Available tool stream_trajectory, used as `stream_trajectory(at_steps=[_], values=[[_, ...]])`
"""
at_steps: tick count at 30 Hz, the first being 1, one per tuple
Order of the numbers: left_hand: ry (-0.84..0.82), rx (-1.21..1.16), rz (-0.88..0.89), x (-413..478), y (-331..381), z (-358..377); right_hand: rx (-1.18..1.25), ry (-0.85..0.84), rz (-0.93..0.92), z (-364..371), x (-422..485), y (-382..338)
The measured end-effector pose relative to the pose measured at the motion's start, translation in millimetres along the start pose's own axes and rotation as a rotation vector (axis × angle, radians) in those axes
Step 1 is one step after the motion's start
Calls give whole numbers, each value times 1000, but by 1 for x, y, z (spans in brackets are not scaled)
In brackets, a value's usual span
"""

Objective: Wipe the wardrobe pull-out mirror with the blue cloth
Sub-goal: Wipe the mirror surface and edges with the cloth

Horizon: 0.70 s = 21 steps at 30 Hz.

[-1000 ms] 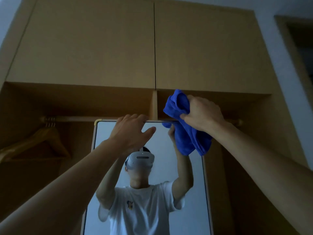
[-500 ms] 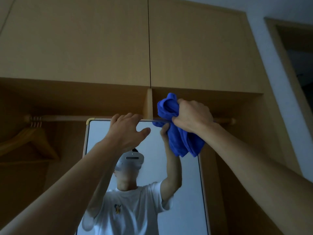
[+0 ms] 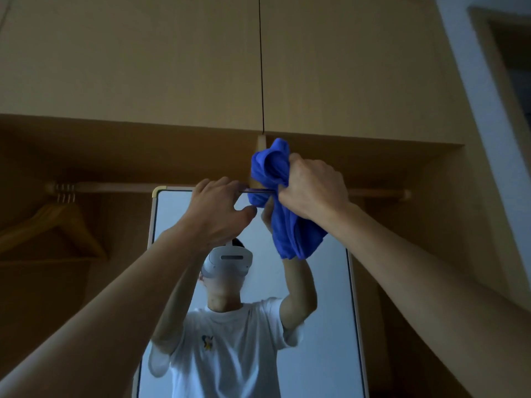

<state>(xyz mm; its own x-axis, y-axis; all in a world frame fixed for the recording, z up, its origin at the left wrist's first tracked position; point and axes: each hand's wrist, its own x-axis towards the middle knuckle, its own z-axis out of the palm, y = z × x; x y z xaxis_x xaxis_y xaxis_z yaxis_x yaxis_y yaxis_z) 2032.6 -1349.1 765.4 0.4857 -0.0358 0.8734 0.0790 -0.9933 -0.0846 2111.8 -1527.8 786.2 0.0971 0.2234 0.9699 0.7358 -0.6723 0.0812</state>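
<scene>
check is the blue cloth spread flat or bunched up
Bunched: the blue cloth is crumpled in the right hand, one end hanging loose.

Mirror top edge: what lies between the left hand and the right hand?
In the head view, a short bare stretch of the mirror's top edge, then the blue cloth that the right hand grips.

Soft blue cloth (image 3: 290, 225); glossy mirror (image 3: 316, 326) glass; matt wood wardrobe (image 3: 143, 67); wooden hanger (image 3: 57, 225).
</scene>
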Motion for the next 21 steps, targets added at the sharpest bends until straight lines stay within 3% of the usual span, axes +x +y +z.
stream_trajectory(at_steps=[11, 21], values=[[-4, -50, -14, -2, -2, 2, -127, 28, 181, -8, -11, 57], [-23, 1, -16, -1, 1, 0, -93, -38, 120, 4, 10, -5]])
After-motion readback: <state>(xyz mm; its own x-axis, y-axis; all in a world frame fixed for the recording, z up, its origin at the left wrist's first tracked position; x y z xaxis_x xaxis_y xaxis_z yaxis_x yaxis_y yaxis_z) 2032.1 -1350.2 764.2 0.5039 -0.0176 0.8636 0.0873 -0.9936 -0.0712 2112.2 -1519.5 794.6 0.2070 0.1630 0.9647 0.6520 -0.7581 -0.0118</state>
